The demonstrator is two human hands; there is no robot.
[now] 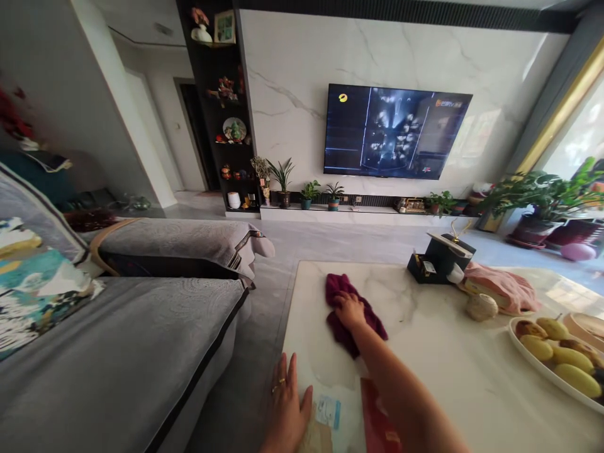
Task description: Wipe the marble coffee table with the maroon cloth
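Observation:
A dark purple cloth (371,316) lies bunched on the marble-patterned table (448,352), near its far left corner. My right hand (350,309) presses down on the cloth, its fingers curled into the fabric. Closer to me, my left hand (291,402) rests at the table's left edge with fingers spread and rings on it; nothing is in it. Beside its thumb are a small blue-and-white printed packet (328,411) and a red flat item (375,415), partly hidden under my right forearm.
On the table's right side stand a black tissue box holder (446,258), a pink cloth (504,286), a round pale object (482,307) and a plate (531,349) of yellow-green fruit. A grey covered sofa (123,352) flanks the left. A television (396,132) hangs beyond.

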